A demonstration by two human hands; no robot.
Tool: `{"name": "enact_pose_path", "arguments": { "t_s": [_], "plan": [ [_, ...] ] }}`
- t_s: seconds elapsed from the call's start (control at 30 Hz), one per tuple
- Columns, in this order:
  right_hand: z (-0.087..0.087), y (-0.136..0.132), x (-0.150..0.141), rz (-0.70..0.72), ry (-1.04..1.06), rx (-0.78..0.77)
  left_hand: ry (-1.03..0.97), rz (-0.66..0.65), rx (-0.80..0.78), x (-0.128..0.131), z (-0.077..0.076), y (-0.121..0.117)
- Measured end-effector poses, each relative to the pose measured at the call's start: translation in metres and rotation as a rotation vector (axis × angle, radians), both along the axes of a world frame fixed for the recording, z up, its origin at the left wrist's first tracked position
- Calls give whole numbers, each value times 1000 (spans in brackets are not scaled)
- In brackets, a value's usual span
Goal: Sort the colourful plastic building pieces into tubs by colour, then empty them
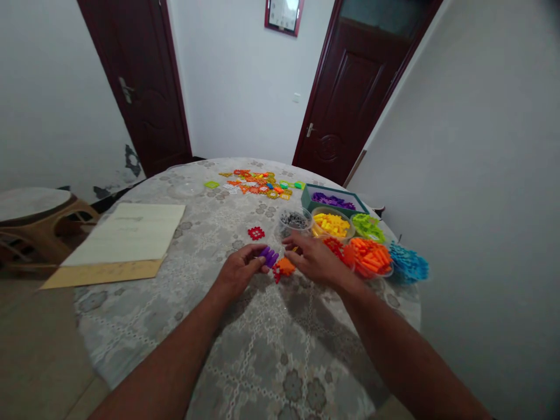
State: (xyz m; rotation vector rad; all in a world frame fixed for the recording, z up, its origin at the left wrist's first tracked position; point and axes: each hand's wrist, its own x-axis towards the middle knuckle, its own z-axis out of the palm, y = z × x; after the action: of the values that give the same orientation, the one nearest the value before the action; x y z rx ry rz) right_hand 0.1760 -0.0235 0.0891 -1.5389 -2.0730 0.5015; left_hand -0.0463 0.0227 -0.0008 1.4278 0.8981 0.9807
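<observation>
My left hand [242, 267] is closed, with thumb and fingers pinching a purple toothed plastic piece [269, 256] just above the table. Close by on its right, my right hand [312, 258] hovers with bent fingers, thumb and forefinger apart. A small yellow bit shows behind its fingers; whether it touches them I cannot tell. Between and below the hands lies an orange piece [286, 266] joined to or touching a red piece [276, 273]. Farther forward, a red toothed square [256, 233] rests flat on the patterned cloth.
Tubs of grey pieces [294, 220], yellow pieces [331, 225] and orange pieces [371, 256] stand at the right. Behind them is a green box [308, 201] of purple pieces. Blue pieces [409, 263] lie rightmost. Assorted pieces [258, 184] spread at the back; paper [126, 233] lies left.
</observation>
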Motion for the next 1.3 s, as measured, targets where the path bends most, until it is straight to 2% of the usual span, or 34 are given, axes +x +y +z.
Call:
{"name": "enact_pose_path", "arguments": {
  "t_s": [0.1,0.2,0.33,0.43,0.57,0.67,0.8,0.87,0.97,1.03,1.1,1.2,1.3],
  "plan": [
    [-9,-4,-24,64,68,-76,-108,-48,-48,0,3,-2],
    [-12,-4,-29,45,82,-80,-143,-92,-73,0,5,-4],
    [-1,4,-12,67,90,-184,-12,-129,-7,2,4,-5],
    [15,16,13,59,21,-231,166,-58,113,1,2,-6],
    [34,26,51,-102,-57,-91,328,75,221,-3,2,-4],
    [41,21,85,-309,-23,66,407,139,305,-5,0,-1],
    [42,10,134,-601,69,173,449,125,370,-3,-5,1],
    [40,9,151,-626,53,127,463,106,391,-1,-6,1],
    [35,17,161,-535,32,-76,474,105,422,0,-5,0],
    [33,32,162,-540,96,-150,481,117,439,-1,-5,0],
    [35,51,162,-628,187,-100,496,138,452,-3,-5,-1],
    [44,79,164,-784,272,75,518,200,457,-5,-7,1],
    [50,84,152,-846,291,232,507,273,465,-7,-12,4]
  ]
}}
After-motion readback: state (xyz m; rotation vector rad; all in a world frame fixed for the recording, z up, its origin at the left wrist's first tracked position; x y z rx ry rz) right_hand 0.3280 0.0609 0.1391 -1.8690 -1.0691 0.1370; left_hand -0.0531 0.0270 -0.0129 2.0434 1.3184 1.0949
